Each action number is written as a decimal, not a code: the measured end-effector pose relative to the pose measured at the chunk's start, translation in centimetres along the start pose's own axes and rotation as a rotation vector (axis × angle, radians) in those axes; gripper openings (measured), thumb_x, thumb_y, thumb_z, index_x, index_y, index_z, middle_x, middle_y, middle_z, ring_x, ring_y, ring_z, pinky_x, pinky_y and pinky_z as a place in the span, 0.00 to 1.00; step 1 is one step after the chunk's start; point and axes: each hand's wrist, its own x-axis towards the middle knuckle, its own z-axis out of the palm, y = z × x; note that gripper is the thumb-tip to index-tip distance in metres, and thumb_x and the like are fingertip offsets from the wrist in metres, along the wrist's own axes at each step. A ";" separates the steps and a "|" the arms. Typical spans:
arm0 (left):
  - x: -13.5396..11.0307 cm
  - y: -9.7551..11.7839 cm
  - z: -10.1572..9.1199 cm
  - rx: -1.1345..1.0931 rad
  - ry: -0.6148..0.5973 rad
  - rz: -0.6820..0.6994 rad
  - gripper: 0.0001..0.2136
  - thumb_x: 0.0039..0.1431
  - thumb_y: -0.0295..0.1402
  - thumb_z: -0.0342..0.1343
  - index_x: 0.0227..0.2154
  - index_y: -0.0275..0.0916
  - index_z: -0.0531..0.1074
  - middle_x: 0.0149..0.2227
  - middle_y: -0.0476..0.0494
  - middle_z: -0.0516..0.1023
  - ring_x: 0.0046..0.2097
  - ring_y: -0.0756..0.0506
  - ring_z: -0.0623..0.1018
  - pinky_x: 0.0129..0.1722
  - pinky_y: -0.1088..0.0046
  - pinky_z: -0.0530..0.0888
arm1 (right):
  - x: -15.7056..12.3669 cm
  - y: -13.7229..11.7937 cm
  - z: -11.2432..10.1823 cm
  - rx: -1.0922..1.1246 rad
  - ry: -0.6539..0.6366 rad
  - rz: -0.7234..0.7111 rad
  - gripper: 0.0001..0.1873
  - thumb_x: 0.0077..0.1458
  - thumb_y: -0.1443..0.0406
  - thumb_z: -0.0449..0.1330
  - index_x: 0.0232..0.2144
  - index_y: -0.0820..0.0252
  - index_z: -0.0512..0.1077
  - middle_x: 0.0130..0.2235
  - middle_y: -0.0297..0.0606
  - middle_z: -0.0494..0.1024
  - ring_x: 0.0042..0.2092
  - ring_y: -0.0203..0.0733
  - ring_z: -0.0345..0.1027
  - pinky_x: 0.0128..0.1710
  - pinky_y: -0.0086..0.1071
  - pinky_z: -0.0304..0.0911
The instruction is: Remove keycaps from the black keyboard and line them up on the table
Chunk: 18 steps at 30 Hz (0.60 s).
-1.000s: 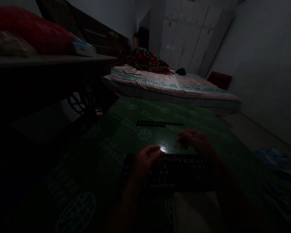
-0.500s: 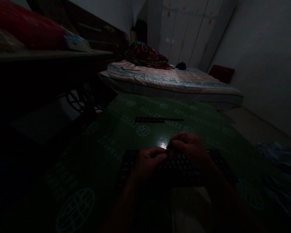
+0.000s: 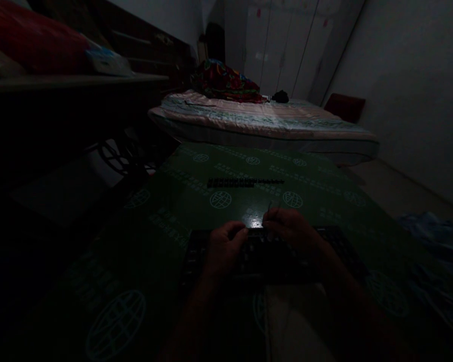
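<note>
A dark keyboard [image 3: 251, 256] lies across the near part of the green table, partly hidden beneath my hands. Over its left half, my left hand [image 3: 226, 244] is closed, thumb and forefinger pinched at the far edge; whatever sits between them is too dark to make out. My right hand [image 3: 287, 223] is closed above the middle of the keyboard. From its fingers sticks up a thin wire-like tool [image 3: 269, 207]. Farther off, small dark keycaps [image 3: 231, 183] stand in lined-up rows on the table.
The green table [image 3: 173, 201] has printed globes and writing. A pale flat board or seat [image 3: 294, 322] shows below the keyboard. Past the table is a bed [image 3: 264, 118] with a red patterned blanket [image 3: 226, 83]. A shelf [image 3: 79, 80] runs along the left; cloth [image 3: 434, 236] lies right.
My hands have moved apart, leaving a gap between the fingertips. The thin wire-like tool now shows above my right fingers. The view has shifted slightly.
</note>
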 end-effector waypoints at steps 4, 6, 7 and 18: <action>-0.2 0.3 0.0 0.064 -0.022 0.047 0.09 0.48 0.35 0.53 0.28 0.37 0.74 0.28 0.49 0.77 0.32 0.48 0.76 0.32 0.75 0.71 | 0.1 0.0 0.2 0.018 -0.021 0.034 0.05 0.50 0.65 0.53 0.28 0.62 0.67 0.20 0.29 0.68 0.22 0.31 0.61 0.22 0.23 0.56; -0.2 0.3 0.1 0.078 -0.024 0.068 0.09 0.48 0.35 0.52 0.28 0.37 0.74 0.29 0.49 0.77 0.32 0.48 0.76 0.33 0.76 0.71 | 0.1 0.1 0.2 0.036 -0.028 0.037 0.06 0.51 0.65 0.53 0.28 0.62 0.67 0.19 0.29 0.67 0.22 0.31 0.61 0.22 0.23 0.56; -0.3 0.2 0.1 0.083 -0.028 0.074 0.09 0.48 0.35 0.52 0.28 0.37 0.74 0.29 0.49 0.77 0.33 0.48 0.76 0.33 0.76 0.71 | 0.1 0.1 0.2 0.038 -0.028 0.032 0.06 0.51 0.64 0.53 0.28 0.62 0.67 0.19 0.29 0.67 0.22 0.31 0.61 0.22 0.23 0.56; -0.3 -0.1 0.3 0.155 -0.052 0.135 0.09 0.50 0.35 0.51 0.29 0.38 0.73 0.30 0.49 0.77 0.33 0.48 0.76 0.34 0.76 0.71 | 0.2 0.5 0.5 0.023 -0.062 -0.032 0.06 0.51 0.65 0.53 0.27 0.62 0.67 0.20 0.29 0.66 0.23 0.30 0.59 0.22 0.23 0.55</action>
